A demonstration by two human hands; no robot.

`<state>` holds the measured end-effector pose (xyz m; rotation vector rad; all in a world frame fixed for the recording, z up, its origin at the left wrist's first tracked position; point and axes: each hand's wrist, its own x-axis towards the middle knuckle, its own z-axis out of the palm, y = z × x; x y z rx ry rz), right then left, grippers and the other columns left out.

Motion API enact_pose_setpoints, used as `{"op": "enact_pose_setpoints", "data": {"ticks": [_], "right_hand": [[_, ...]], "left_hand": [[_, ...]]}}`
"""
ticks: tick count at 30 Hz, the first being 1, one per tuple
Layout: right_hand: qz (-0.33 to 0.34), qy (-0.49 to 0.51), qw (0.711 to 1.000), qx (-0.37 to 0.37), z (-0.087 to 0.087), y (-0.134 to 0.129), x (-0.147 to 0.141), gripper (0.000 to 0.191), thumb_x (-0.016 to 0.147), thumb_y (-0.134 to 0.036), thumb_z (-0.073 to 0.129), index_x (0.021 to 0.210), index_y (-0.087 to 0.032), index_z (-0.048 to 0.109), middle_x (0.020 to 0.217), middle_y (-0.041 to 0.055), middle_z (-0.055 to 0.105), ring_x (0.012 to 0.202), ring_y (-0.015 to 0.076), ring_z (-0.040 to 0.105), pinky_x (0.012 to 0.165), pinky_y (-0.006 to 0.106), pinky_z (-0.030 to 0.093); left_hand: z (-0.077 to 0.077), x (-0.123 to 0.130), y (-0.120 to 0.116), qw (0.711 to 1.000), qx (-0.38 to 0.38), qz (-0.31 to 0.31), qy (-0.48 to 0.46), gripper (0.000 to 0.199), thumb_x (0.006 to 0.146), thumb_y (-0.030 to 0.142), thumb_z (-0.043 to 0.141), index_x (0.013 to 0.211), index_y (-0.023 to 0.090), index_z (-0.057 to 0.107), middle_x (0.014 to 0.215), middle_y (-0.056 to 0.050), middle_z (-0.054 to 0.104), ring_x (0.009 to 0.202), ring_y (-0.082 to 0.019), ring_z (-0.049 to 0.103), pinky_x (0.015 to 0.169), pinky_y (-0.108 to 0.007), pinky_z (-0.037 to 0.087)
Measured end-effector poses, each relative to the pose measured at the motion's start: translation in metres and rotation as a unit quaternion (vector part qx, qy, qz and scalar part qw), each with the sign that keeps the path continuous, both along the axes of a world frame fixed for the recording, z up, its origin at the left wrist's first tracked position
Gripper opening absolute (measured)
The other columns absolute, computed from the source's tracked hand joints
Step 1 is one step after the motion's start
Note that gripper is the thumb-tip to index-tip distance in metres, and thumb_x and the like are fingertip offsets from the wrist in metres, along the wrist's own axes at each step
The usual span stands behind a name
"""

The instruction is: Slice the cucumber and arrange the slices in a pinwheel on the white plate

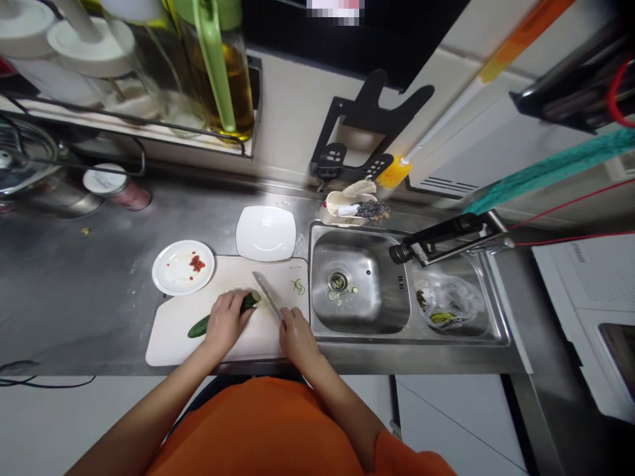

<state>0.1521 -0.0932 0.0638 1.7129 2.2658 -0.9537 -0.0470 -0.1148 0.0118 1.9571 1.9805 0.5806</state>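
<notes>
A dark green cucumber [199, 327] lies slantwise on the white cutting board [173, 340], its cut end facing right. My left hand [228, 322] is wrapped over its middle and pins it down. In my right hand [297, 337] is the handle of a kitchen knife [266, 293]; the blade points up and left, just right of the cut end and apart from it. Thin green peel strips [298, 286] rest near the board's right edge. Behind the board stands an empty white square plate [266, 233]. A round white plate [173, 274] with small red pieces overlaps the board's upper left.
Right of the board is a steel sink [367, 311] with pale slices by its drain. A faucet [436, 241] reaches over it, and a plastic bag [454, 304] of scraps sits beyond. A red-sided jar [119, 187] and an oil bottle [233, 86] on a rack stand back left.
</notes>
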Motion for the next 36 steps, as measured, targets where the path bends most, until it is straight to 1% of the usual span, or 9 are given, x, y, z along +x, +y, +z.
{"op": "enact_pose_setpoints", "data": {"ticks": [3,6,10,12,16,24,31,34,36], "right_hand": [[0.010,-0.004,1.000,-0.011,0.000,0.000,0.000,0.023,0.090,-0.009,0.040,0.106,-0.017,0.054,0.098,0.0074,0.054,0.080,0.0158,0.056,0.070,0.026,0.038],[0.015,-0.014,1.000,-0.021,0.000,0.000,0.000,0.023,0.090,-0.008,0.039,0.107,-0.017,0.053,0.099,0.0077,0.054,0.080,0.0157,0.056,0.069,0.026,0.038],[0.019,-0.028,0.999,-0.030,0.002,0.001,-0.001,0.025,0.090,-0.009,0.039,0.109,-0.018,0.053,0.101,0.0080,0.054,0.080,0.0161,0.057,0.068,0.027,0.038],[0.023,-0.034,0.999,-0.030,0.003,0.002,-0.002,0.025,0.089,-0.009,0.039,0.109,-0.018,0.053,0.103,0.0085,0.054,0.081,0.0168,0.057,0.068,0.027,0.038],[0.029,-0.040,0.998,-0.034,0.005,0.002,-0.003,0.027,0.088,-0.007,0.038,0.109,-0.017,0.052,0.105,0.0095,0.055,0.086,0.0179,0.058,0.071,0.028,0.040],[0.045,-0.040,0.996,-0.058,0.010,0.005,-0.009,0.040,0.086,-0.005,0.036,0.122,-0.017,0.048,0.107,0.0117,0.059,0.090,0.0213,0.060,0.074,0.032,0.044],[0.051,-0.062,0.995,-0.053,0.010,0.005,-0.018,0.034,0.091,-0.007,0.032,0.120,-0.015,0.048,0.103,0.0134,0.061,0.088,0.0216,0.063,0.071,0.031,0.047],[0.061,-0.079,0.994,-0.051,0.009,0.007,-0.022,0.035,0.092,-0.007,0.028,0.120,-0.014,0.048,0.098,0.0133,0.063,0.088,0.0221,0.064,0.069,0.030,0.047],[0.064,-0.081,0.993,-0.050,0.011,0.009,-0.023,0.037,0.091,-0.005,0.028,0.121,-0.015,0.047,0.096,0.0128,0.064,0.088,0.0215,0.064,0.069,0.029,0.047]], "left_hand": [[0.004,0.001,-0.005,0.998,-0.017,-0.034,-0.050,0.033,0.085,0.029,0.055,0.116,0.020,0.057,0.110,-0.012,0.062,0.103,-0.026,0.059,0.090,-0.042,0.049],[0.011,-0.004,-0.008,0.993,-0.050,-0.070,-0.086,0.038,0.086,0.021,0.050,0.124,0.022,0.053,0.115,-0.009,0.062,0.106,-0.023,0.059,0.092,-0.040,0.049],[0.016,-0.007,-0.009,0.989,-0.074,-0.099,-0.084,0.039,0.085,0.019,0.050,0.124,0.025,0.055,0.111,-0.008,0.064,0.104,-0.023,0.060,0.091,-0.039,0.050],[0.015,-0.006,-0.010,0.989,-0.079,-0.097,-0.076,0.038,0.085,0.022,0.051,0.123,0.025,0.056,0.107,-0.008,0.064,0.099,-0.022,0.061,0.087,-0.038,0.051],[0.009,-0.002,-0.010,0.993,-0.080,-0.062,-0.062,0.036,0.086,0.025,0.051,0.121,0.023,0.056,0.103,-0.008,0.062,0.092,-0.021,0.062,0.084,-0.036,0.051],[-0.002,-0.010,0.001,0.997,-0.029,-0.035,-0.056,0.033,0.086,0.027,0.052,0.118,0.022,0.058,0.102,-0.008,0.061,0.094,-0.022,0.061,0.087,-0.038,0.052],[-0.002,-0.010,0.008,0.992,0.015,-0.059,-0.113,0.027,0.088,0.032,0.053,0.112,0.021,0.061,0.116,-0.010,0.061,0.108,-0.023,0.058,0.096,-0.042,0.049],[-0.005,-0.009,0.011,0.987,0.017,-0.080,-0.140,0.025,0.090,0.030,0.049,0.110,0.021,0.061,0.112,-0.009,0.064,0.106,-0.021,0.060,0.095,-0.040,0.050],[-0.006,-0.007,0.011,0.987,0.023,-0.075,-0.142,0.025,0.090,0.030,0.049,0.109,0.021,0.062,0.108,-0.009,0.066,0.104,-0.021,0.061,0.094,-0.041,0.051]]}}
